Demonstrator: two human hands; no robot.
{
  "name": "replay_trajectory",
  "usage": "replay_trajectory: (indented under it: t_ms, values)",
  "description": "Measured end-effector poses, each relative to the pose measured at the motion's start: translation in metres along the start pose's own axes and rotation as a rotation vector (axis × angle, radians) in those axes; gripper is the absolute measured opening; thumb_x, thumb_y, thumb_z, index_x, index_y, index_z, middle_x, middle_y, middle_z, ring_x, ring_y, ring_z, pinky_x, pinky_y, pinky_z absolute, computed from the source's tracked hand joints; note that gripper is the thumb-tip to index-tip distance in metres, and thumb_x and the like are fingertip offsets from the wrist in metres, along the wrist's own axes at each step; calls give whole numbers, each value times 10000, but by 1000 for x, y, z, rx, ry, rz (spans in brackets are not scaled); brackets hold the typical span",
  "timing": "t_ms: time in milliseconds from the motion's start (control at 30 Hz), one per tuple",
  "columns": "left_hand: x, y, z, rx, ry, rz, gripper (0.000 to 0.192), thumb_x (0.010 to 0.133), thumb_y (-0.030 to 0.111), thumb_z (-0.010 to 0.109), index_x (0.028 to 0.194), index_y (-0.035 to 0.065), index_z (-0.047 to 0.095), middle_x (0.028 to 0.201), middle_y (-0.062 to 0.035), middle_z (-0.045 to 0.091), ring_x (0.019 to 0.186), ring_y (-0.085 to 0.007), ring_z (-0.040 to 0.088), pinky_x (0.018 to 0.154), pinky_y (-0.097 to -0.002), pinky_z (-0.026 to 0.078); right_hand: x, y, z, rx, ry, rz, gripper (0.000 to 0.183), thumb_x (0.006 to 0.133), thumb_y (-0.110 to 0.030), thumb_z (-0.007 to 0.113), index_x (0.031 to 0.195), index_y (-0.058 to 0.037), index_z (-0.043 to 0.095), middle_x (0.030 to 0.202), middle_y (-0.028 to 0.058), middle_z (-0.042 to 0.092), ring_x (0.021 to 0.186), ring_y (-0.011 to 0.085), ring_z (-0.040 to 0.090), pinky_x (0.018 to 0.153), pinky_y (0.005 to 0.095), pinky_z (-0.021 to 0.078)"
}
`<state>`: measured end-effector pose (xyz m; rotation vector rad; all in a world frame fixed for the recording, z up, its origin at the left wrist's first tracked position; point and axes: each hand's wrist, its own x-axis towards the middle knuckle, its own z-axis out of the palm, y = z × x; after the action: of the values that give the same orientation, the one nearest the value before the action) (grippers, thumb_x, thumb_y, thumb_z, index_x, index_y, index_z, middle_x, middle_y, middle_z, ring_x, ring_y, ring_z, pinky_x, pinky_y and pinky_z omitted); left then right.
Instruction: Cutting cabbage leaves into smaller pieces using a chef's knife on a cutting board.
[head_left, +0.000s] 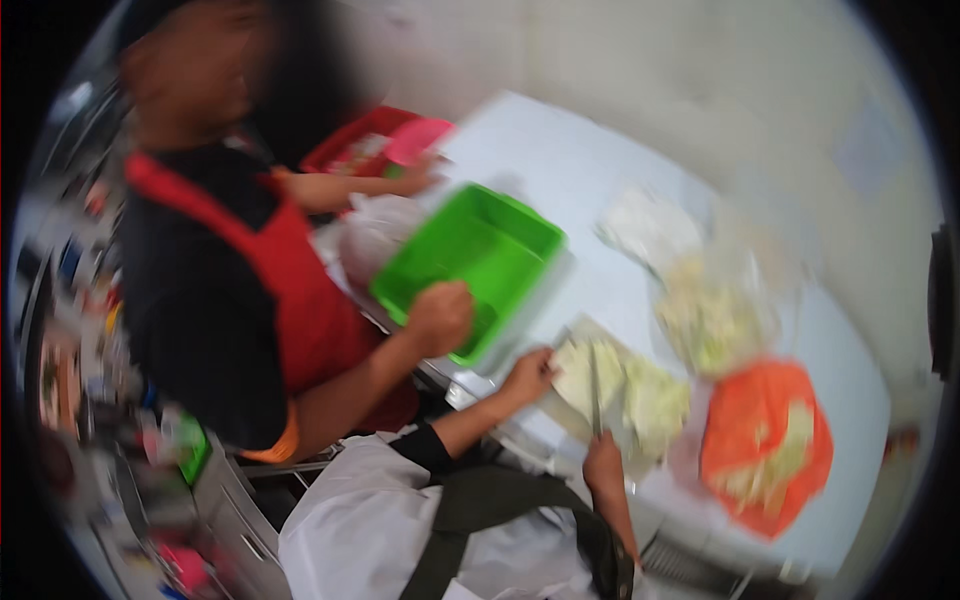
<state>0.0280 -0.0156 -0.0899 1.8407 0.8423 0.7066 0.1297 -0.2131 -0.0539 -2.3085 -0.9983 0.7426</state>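
My right hand (604, 459) is closed around the handle of a kitchen knife (596, 386), whose blade lies over cut cabbage (581, 375) on a cutting board (556, 414). At the left edge of that cabbage is my left hand (531, 373), its fingers bent and touching or close to the leaves; blur hides whether it grips them. More cut cabbage (654, 405) lies on the board to the right of the blade. An orange plastic bag (731, 420) with cabbage pieces on it rests farther right.
A co-worker in a red apron (319, 322) stands at the left, one fist over a green plastic tub (495, 247). Near them are a filled white plastic bag (379, 232) and a red basket (364, 135). A clear bag of cabbage (705, 322) lies beyond the board on the white table (600, 161).
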Motion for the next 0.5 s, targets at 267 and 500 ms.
replay_trajectory:
  t_ms: [267,500]
  values:
    - [-13,13,-11,-20,31,25,221,732,76,666,894,-11,543,713,-136,588,651,-241,579,611,-341,460,2,-1,-8,-70,-74,-109,211,861,-109,377,918,75,463,834,351,563,847,508,535,721,533,413]
    - [-5,0,10,99,9,29,215,721,128,683,848,0,566,704,-156,587,656,-279,584,619,-369,459,3,12,-7,-64,1,-130,212,873,-146,450,896,62,478,835,328,569,855,492,541,706,510,429]
